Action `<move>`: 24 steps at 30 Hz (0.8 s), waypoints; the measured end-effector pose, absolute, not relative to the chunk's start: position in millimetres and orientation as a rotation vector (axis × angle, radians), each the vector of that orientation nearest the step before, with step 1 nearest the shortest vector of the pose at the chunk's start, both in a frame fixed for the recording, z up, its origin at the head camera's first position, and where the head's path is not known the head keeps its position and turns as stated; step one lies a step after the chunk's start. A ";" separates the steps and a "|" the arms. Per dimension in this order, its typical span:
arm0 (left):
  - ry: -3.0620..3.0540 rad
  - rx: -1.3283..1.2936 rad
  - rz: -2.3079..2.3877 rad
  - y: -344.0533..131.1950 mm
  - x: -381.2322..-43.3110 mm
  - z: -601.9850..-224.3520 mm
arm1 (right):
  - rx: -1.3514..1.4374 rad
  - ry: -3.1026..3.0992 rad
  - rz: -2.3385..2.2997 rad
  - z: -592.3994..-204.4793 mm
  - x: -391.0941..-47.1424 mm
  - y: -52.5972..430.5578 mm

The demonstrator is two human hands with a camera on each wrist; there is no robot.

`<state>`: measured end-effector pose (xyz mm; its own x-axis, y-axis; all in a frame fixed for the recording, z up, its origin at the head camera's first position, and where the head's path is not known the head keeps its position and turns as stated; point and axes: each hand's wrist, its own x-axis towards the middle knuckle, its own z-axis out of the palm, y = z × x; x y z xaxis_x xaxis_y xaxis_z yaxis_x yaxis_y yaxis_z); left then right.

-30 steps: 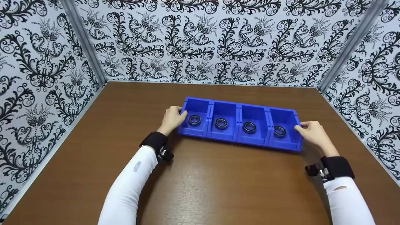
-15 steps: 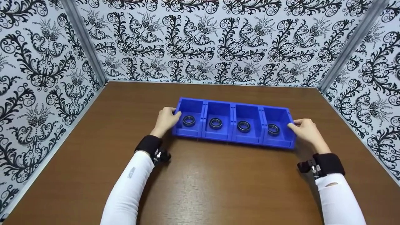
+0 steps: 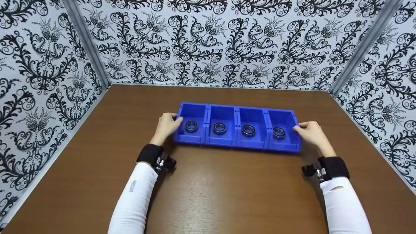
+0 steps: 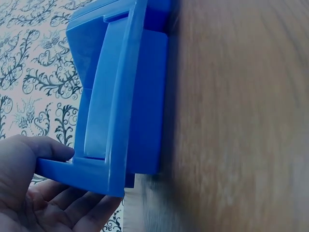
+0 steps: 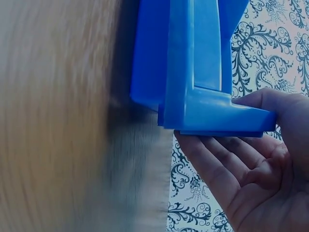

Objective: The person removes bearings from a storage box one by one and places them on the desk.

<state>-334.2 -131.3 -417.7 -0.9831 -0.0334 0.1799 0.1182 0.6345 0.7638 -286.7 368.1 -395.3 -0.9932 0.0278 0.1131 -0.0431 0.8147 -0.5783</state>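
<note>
A blue row of joined storage bins (image 3: 221, 142) stands between my two hands, its right end slightly nearer to me. Each compartment has one ball bearing on its floor: the leftmost bearing (image 3: 191, 126), a second bearing (image 3: 219, 128), a third bearing (image 3: 248, 130) and the rightmost bearing (image 3: 279, 133). My left hand (image 3: 166, 125) grips the left end wall, thumb over the rim and fingers outside, as the left wrist view shows. At the other end my right hand (image 3: 312, 134) pinches the right wall (image 5: 227, 113) in the same way, fingers beneath its edge.
The brown wooden table (image 3: 208, 188) extends around the bins. Behind it rises a wall (image 3: 208, 45) with a black and white scroll pattern, and similar panels flank both sides. Each wrist wears a black strap with a small camera.
Both hands have shifted to the left together with the blue bins, and the right end has swung slightly away from me. The bearings have stayed in their compartments.
</note>
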 end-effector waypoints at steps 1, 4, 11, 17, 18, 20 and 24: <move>-2.673 -0.069 -1.267 -132.5 -334.1 -417.8 | 0.015 -2.880 0.926 -395.2 -287.3 366.6; -2.664 -0.050 -1.275 -136.2 -333.0 -418.7 | 0.021 -2.875 0.945 -395.4 -289.9 362.6; -2.667 -0.027 -1.286 -143.8 -326.8 -416.2 | 0.021 -2.869 0.971 -396.8 -295.8 355.4; -2.673 0.012 -1.284 -150.1 -324.6 -415.7 | 0.037 -2.858 0.955 -397.6 -300.2 348.5; -2.673 0.020 -1.286 -151.3 -324.4 -416.1 | 0.035 -2.856 0.954 -397.8 -300.7 347.0; -2.675 0.026 -1.282 -153.7 -324.0 -416.2 | 0.034 -2.852 0.952 -398.1 -301.8 344.2; -2.674 0.027 -1.271 -159.4 -323.5 -415.3 | 0.031 -2.844 0.970 -398.0 -304.7 339.1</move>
